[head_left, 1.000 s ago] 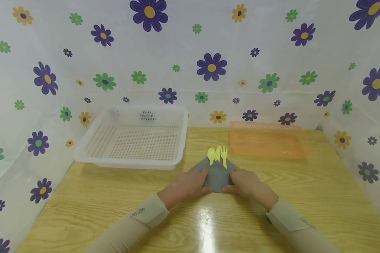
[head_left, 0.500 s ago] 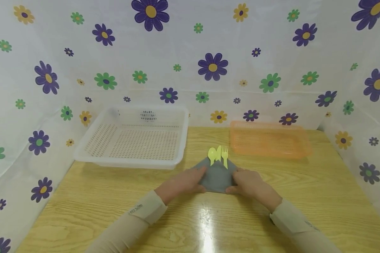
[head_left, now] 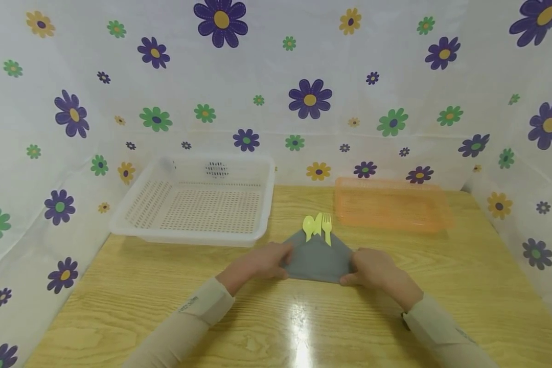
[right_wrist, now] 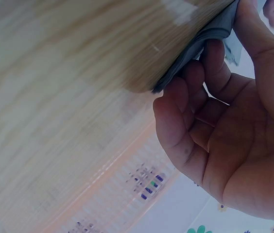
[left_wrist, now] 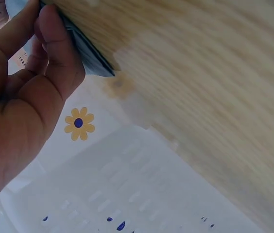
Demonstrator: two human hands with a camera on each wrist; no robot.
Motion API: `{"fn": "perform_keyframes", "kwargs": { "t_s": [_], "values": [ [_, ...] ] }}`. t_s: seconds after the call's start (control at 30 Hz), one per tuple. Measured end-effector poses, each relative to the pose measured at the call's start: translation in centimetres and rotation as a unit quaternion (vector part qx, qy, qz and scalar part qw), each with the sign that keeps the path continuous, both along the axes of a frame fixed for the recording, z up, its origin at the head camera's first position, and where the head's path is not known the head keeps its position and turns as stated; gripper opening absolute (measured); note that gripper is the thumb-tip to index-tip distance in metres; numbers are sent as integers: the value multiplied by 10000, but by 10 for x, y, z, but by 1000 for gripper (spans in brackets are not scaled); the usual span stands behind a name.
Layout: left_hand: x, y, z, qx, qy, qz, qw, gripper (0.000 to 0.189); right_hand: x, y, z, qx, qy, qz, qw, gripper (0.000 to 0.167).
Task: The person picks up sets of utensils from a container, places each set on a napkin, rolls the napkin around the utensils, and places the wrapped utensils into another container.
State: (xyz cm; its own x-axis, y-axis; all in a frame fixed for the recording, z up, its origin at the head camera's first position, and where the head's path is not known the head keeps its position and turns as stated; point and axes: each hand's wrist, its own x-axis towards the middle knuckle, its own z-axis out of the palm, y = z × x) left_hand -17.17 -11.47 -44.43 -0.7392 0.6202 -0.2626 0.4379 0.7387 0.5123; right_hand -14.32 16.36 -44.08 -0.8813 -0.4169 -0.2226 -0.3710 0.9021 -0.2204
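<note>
A grey folded napkin [head_left: 319, 260] lies on the table in the middle of the head view, with a yellow-green plastic spoon [head_left: 308, 225], knife [head_left: 318, 223] and fork [head_left: 326, 226] poking out of its top point. My left hand [head_left: 270, 259] holds the napkin's left side, fingers above and thumb at the lower corner. On the opposite side, my right hand [head_left: 374, 270] grips the right corner in the same way. The left wrist view has the napkin's dark edge [left_wrist: 91, 58] at the fingertips. In the right wrist view, curled fingers meet the layered cloth [right_wrist: 200, 41].
A white perforated basket [head_left: 257, 231] stands at the back left of the wooden table [head_left: 276, 327]. At the back right is a shallow orange basket [head_left: 395, 224]. A flower-printed white curtain [head_left: 257, 56] encloses the back and sides.
Both hands have moved apart along the napkin, the left one leftward and the right one rightward. More of the grey cloth shows between them; the cutlery keeps its place in it.
</note>
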Motion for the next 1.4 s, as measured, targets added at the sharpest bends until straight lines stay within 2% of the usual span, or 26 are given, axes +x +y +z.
{"fn": "perform_keyframes", "kwargs": {
  "t_s": [0.23,0.53,0.8,1.07,1.27,1.4],
  "values": [
    [2,-5,2,76,-6,-183,9998,37,-1,5,-2,-73,-247,-137,9996,49],
    [1,-5,0,-12,-229,-269,9994,32,-4,6,1,-121,-588,-198,9980,48],
    [3,-4,1,66,-243,-368,9990,30,-6,10,2,-272,-859,-215,9957,44],
    [5,-1,7,-49,-276,-307,9991,18,-4,12,4,-428,-738,-81,9963,52],
    [8,0,5,33,-337,-101,9994,32,2,12,4,-376,-640,-345,9966,44],
    [9,0,4,139,-291,-73,9995,43,8,12,3,-259,-220,-484,9982,56]
  ]
}}
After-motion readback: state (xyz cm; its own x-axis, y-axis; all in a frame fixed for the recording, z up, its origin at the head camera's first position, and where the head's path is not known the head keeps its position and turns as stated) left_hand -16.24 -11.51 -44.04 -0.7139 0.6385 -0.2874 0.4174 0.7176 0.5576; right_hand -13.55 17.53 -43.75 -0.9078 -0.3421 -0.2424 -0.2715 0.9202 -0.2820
